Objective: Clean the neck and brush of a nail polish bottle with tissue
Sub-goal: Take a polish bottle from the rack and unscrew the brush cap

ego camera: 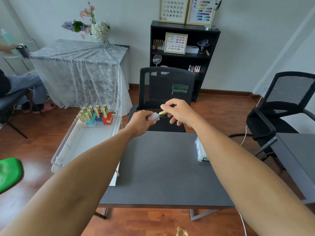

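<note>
Beyond the grey surface (pixel 162 167), left hand (pixel 141 121) gripped the bottle (pixel 153 116); right hand (pixel 179 111) pinched its gold cap (pixel 162 113); cleaning seemingly unstarted.

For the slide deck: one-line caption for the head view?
Left hand holds a pale nail polish bottle while the right hand grips its gold cap, above a dark table.

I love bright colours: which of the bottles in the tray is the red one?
The red bottle stands at the right end of the cluster, at the far end of the tray. Its neighbours are blue, teal and cream.
</note>
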Motion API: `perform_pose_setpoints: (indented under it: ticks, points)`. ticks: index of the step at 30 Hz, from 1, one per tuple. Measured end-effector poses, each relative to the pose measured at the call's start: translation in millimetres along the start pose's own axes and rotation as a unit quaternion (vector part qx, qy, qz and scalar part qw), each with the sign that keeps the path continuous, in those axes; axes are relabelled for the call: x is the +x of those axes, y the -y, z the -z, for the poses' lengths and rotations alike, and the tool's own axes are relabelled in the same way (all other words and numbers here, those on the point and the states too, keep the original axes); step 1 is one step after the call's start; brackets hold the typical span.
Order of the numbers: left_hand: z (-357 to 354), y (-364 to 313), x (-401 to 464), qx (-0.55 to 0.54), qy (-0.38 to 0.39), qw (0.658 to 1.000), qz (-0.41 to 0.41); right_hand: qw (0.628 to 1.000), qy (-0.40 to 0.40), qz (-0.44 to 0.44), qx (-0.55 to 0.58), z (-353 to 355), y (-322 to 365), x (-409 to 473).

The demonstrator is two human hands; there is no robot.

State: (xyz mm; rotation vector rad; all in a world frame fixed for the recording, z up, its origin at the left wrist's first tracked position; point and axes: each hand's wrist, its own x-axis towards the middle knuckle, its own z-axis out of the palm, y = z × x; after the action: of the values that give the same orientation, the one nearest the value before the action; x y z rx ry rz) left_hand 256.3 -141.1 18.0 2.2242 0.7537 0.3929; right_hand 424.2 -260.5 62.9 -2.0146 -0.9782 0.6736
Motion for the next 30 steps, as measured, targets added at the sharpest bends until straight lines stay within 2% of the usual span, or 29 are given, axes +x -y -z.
perform_pose_setpoints:
  ticks: [3, 7, 13, 30]
  points:
    - [-2.5, -1.6, 0.4, -0.001, 0.004, 1.000, 0.002, 1.000, -0.018, 0.005, -0.016, -0.8, -3.8, 0.3]
    - [-2.0, -1.6, 0.0, -0.003, 0.000, 1.000, 0.008, 0.999, -0.020, 0.043, 0.025, 2.9, -1.6, -2.0]
    - [0.4, 3.7, 2.0, -0.007, -0.006, 1.000, 0.024, 0.995, -0.050, 0.030, 0.078, 3.4, 1.3, 2.5]
    - [-1.4, 6.8, 2.3, -0.018, -0.010, 0.999, 0.026, 0.992, -0.112, 0.053, 0.028, 5.0, 6.3, 2.8]
